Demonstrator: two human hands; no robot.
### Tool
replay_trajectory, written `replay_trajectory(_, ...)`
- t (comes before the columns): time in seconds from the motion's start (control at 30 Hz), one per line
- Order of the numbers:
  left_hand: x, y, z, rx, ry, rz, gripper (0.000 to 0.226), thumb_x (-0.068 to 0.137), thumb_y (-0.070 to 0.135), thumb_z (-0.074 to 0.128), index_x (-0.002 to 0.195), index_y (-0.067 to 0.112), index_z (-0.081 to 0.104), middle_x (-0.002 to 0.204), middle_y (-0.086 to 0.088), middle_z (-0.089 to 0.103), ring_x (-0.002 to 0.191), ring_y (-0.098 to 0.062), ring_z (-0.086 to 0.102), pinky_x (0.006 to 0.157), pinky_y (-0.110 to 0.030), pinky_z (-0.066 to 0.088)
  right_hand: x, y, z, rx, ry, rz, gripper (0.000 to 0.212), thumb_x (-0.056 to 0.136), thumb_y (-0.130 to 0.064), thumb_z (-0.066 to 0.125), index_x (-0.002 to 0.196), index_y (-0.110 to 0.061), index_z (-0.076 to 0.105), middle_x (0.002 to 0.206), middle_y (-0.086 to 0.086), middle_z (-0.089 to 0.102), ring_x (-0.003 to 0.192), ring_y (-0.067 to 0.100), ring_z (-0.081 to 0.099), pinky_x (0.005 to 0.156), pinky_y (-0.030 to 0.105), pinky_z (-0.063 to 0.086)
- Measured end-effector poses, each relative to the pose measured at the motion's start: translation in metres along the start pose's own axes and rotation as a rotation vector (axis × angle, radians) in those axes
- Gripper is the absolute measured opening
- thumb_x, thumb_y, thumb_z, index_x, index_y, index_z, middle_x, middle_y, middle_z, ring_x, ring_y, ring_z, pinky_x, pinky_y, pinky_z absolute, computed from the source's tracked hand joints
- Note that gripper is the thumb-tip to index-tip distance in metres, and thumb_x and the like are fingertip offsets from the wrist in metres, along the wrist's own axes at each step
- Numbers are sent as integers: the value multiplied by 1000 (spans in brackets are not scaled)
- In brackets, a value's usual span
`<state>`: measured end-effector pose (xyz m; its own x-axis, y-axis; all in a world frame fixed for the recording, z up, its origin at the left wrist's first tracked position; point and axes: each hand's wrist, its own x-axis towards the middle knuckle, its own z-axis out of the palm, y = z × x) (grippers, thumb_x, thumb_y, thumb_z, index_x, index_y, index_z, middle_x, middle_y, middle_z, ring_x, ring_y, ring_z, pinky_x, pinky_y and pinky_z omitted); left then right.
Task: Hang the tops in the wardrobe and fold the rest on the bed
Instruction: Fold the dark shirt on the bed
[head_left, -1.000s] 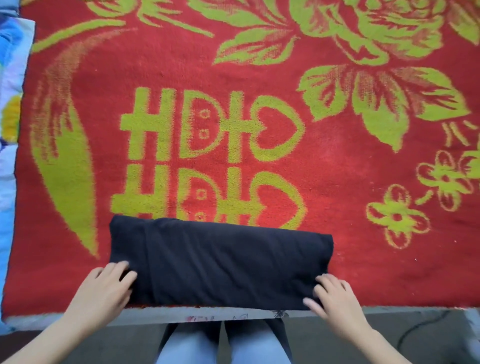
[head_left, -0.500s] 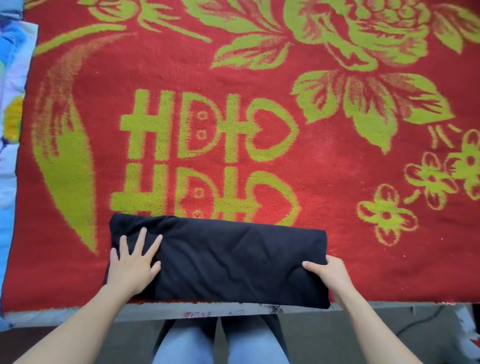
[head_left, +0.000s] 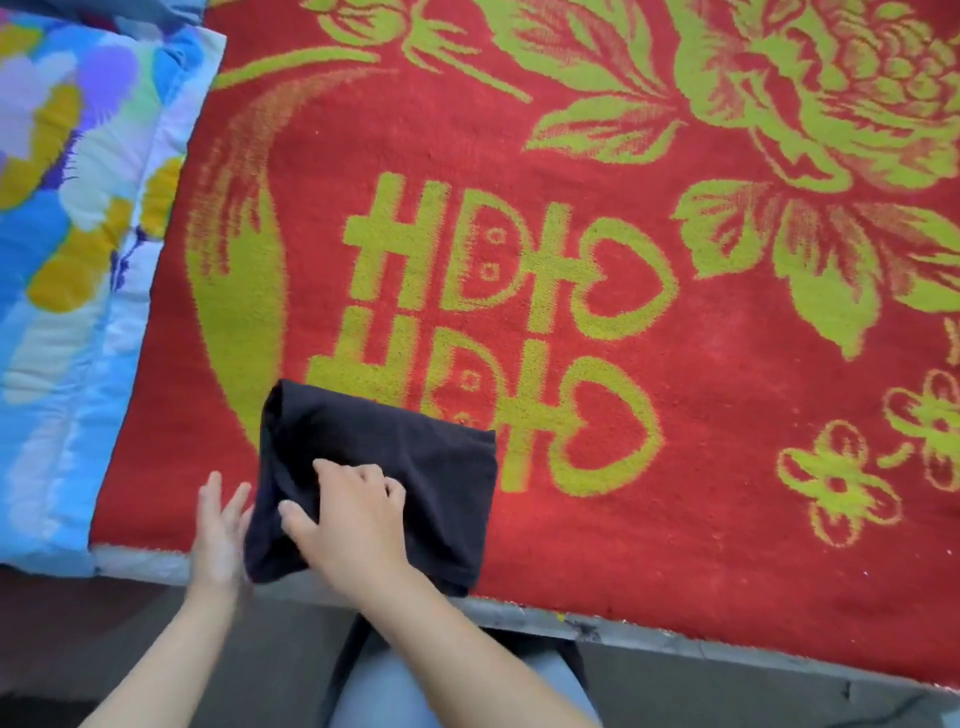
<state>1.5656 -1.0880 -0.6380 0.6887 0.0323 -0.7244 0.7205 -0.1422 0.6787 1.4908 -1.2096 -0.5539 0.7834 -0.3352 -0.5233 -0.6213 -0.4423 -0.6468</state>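
Dark garment (head_left: 415, 467): black or deep navy, matte cloth, folded into a thick, roughly square pad of several layers. Left edge rounded and bulging, right edge straight, soft creases across the top. Lying on red blanket (head_left: 675, 519) with yellow-green motifs, at near edge of bed (head_left: 675, 636), lower corner just over the rim. Right hand (head_left: 348, 514) on top, fingers curled into upper layer, gripping. Left hand (head_left: 221, 530) against left fold, fingers straight, touching cloth. Hands close, not touching. Blue floral quilt (head_left: 67, 260) at left.
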Motion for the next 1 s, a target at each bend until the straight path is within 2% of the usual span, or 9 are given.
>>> replay_trajectory(0.07,4,2,-14,-16,155,38,49,102,42,20,148,26,20,153,-5,27,138,-24,31,112,-40,22,8,14,23,-48,0,54,43,94,-39,43,128,-12,48,122,10,56,118,28,43,95,41,34)
replay_trajectory(0.17,5,-12,-25,660,292,463,59,98,32,40,148,9,22,154,-16,21,140,-31,19,113,-40,12,-5,61,49,-285,152,108,51,70,-49,65,113,-22,65,110,5,68,103,24,64,74,32,53)
replay_trajectory(0.27,12,-43,-22,1328,-109,1226,81,77,47,52,146,13,24,154,-20,16,139,-37,18,112,-45,13,-19,112,77,-495,56,42,96,39,-56,84,122,-24,48,126,15,57,118,31,50,78,45,54)
replay_trajectory(0.33,25,-66,-19,1617,-454,1530,110,58,44,74,149,22,15,157,-15,1,141,-36,16,109,-50,17,-21,137,82,-598,-42,-8,116,29,-58,86,129,-23,40,136,16,40,125,31,38,83,54,49)
replay_trajectory(0.43,49,-75,-16,1800,-564,1537,132,43,17,85,150,24,9,156,-17,-5,141,-39,14,106,-57,22,-14,152,80,-687,-110,-51,127,23,-58,86,134,-22,37,138,17,40,126,32,43,88,60,43)
replay_trajectory(0.67,67,-58,-15,1707,-560,1729,75,70,-2,30,141,21,30,131,-23,53,115,-39,57,82,-59,47,0,171,71,-840,166,-334,74,52,-22,81,118,-22,48,99,10,69,85,30,67,74,42,55)
replay_trajectory(0.77,73,-51,-13,1584,-616,1719,75,78,-6,26,148,18,17,122,-24,60,108,-36,62,75,-48,54,4,166,51,-802,284,-439,62,56,-15,73,113,-21,50,83,7,65,66,26,60,64,30,53)
replay_trajectory(0.9,55,-16,20,1417,-621,1644,60,75,-9,25,130,11,41,101,-22,67,89,-30,69,48,-28,54,3,143,-5,-773,444,-499,44,72,-10,46,114,-22,48,78,5,63,62,25,58,58,27,51)
replay_trajectory(1.0,26,26,49,1366,-593,1669,56,72,-6,28,121,11,46,97,-21,68,86,-29,70,43,-27,53,-6,123,-61,-823,511,-522,45,70,-11,51,114,-22,46,79,5,65,63,23,60,53,25,49)
